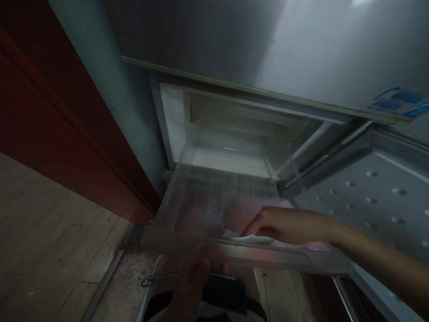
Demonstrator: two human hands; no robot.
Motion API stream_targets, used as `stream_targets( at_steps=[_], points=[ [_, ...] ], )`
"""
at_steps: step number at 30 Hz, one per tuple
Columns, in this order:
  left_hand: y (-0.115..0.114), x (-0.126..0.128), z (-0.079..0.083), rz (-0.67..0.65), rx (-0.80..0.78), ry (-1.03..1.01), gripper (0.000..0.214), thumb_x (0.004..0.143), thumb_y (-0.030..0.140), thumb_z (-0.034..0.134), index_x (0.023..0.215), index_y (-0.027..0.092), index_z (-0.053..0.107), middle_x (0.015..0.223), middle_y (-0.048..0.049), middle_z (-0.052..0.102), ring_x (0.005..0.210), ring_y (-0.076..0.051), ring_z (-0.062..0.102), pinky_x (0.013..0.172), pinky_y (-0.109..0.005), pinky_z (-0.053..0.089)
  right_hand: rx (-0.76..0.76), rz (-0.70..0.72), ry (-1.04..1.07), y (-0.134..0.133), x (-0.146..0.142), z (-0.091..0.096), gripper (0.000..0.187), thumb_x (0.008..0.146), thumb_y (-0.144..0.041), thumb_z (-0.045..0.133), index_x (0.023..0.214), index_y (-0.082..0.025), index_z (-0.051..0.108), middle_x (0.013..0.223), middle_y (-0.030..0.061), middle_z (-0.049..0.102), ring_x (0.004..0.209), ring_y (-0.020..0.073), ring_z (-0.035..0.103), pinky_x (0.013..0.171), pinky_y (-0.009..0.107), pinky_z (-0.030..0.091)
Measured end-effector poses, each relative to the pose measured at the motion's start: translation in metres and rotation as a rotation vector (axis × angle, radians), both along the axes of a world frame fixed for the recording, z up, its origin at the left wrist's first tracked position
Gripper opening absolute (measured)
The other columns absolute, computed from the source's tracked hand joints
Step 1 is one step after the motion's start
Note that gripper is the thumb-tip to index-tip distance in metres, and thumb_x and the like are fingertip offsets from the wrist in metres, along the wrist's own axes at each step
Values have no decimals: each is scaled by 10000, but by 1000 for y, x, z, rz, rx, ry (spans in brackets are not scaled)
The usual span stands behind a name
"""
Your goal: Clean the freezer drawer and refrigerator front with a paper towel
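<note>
A clear plastic drawer [174, 197] is pulled well out of the open fridge compartment [231, 154] and hangs over my lap. My right hand [268, 223] reaches into it from the right, fingers closed and pressed down on a pale cloth [250, 238] along the inside of the front wall. Pinkish material shows under and beside that wrist; whether it belongs to the cloth I cannot tell. At the drawer's front edge, my left hand [197, 268] grips the drawer from below, partly smeared by motion. Its fingertips are dim behind the plastic.
Above hangs a silver fridge door [217, 44] with a blue-and-white sticker [398, 102]. The lower door [365, 192], with a dimpled inner face, stands open at the right. A dark red door frame [77, 116] rises on the left. Tiled floor [56, 241] lies below.
</note>
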State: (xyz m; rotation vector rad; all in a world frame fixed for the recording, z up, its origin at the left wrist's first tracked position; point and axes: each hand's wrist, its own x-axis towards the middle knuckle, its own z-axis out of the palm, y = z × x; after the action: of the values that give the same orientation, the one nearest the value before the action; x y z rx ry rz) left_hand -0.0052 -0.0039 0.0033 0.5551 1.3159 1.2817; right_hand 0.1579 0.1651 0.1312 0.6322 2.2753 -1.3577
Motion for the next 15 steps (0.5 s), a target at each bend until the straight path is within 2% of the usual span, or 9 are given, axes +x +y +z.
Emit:
stream_targets(
  at_steps=[3,5,8,12,15],
  points=[
    [0,0,-3,-1,-15,-42,606,616,790,651,625,187,711,577,-39,686,537,-159,598,580,-262,508,48,-93,-104,-6,30,3,361,910,-93,432,1061,-183,748,1045,74,747,943,147,677,856,240,471],
    [-1,0,-5,-4,3,-57,596,629,776,656,650,184,722,613,-55,706,587,-179,632,617,-277,527,171,-165,-216,-9,49,2,381,908,-93,409,1029,-191,757,1041,93,745,966,175,674,864,269,469],
    [-1,-1,-7,-6,-7,-8,601,633,782,646,628,186,721,621,-71,707,631,-201,641,630,-285,532,306,-200,-367,-10,67,-1,395,875,-61,412,1011,-192,758,1044,115,742,989,205,673,873,299,469],
    [-2,-3,-7,9,-53,87,622,599,811,640,561,192,689,546,-43,649,557,-167,564,562,-261,483,383,-154,-502,-8,69,0,427,809,0,422,1010,-174,757,1072,136,735,985,231,686,848,318,483],
    [-2,-3,-7,26,-20,96,595,615,775,666,512,190,642,534,-33,626,547,-156,538,548,-253,454,358,-75,-467,-7,57,3,406,817,-19,419,981,-168,759,1028,124,746,915,218,696,775,299,487]
  ],
)
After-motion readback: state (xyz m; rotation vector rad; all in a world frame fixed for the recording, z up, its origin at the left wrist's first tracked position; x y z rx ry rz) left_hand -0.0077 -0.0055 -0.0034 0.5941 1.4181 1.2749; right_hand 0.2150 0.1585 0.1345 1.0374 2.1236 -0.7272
